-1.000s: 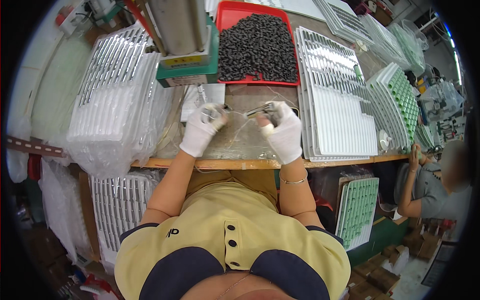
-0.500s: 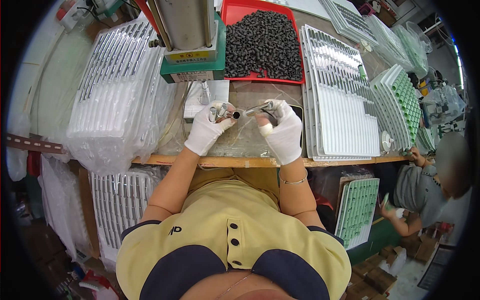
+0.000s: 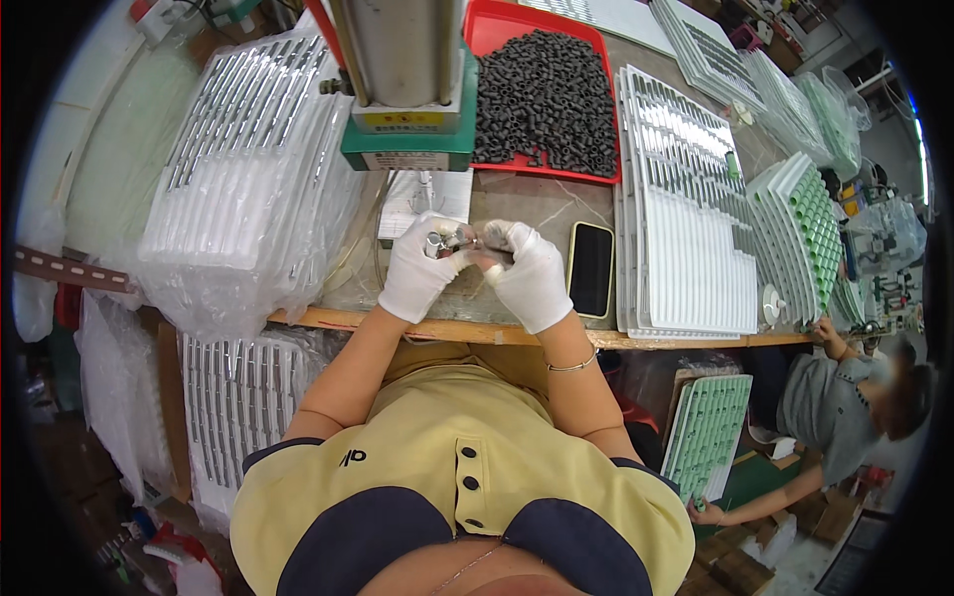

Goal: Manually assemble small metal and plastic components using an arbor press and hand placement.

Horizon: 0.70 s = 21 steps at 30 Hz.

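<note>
In front of the press, my two hands meet over the bench, both in white gloves with bare fingertips. My left hand (image 3: pixel 412 276) is closed around a few short, shiny metal tubes (image 3: pixel 434 241), their ends showing above the fingers. Pressed fingertip to fingertip against it, my right hand (image 3: pixel 532 281) is closed on another metal tube, mostly hidden by the fingers. How the pieces fit together between the hands is hidden. Just beyond the left hand is the press's metal post (image 3: pixel 426 189), above a white block (image 3: pixel 455 197).
A green press (image 3: pixel 409 157) stands ahead, beside a red tray (image 3: pixel 487 18) of small black fittings (image 3: pixel 547 94). A phone (image 3: pixel 591 270) lies right of my hands. White racks (image 3: pixel 686 283) of tubes and plastic-wrapped racks (image 3: pixel 214 214) flank the bench. A co-worker (image 3: pixel 825 397) is at right.
My hands have come together; the right hand moved left with its tube, uncovering the phone. The view shifted slightly. The co-worker's arm now reaches toward the green rack.
</note>
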Each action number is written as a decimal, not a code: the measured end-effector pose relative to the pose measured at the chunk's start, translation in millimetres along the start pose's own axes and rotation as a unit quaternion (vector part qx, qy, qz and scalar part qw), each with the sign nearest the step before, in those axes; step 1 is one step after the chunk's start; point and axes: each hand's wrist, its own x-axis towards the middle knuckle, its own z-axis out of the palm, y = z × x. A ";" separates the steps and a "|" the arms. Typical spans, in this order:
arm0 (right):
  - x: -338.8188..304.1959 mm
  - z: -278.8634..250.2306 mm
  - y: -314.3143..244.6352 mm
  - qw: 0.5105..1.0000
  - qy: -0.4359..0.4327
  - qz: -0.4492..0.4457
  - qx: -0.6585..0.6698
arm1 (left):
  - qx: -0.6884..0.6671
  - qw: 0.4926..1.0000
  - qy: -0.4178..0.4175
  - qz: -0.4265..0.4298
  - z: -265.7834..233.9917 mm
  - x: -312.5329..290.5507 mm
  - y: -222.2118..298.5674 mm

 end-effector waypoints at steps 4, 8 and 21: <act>3.4 20.1 21.1 0.997 -0.013 0.057 0.053 | 0.084 0.988 0.103 -0.081 -14.5 10.6 8.1; 43.8 39.9 22.5 0.987 -0.084 0.098 -0.097 | 0.248 0.962 0.077 -0.081 -42.2 55.7 -17.6; 71.8 79.8 19.9 0.944 -0.211 0.158 -0.199 | -0.133 0.963 0.072 -0.223 -88.8 12.5 -20.4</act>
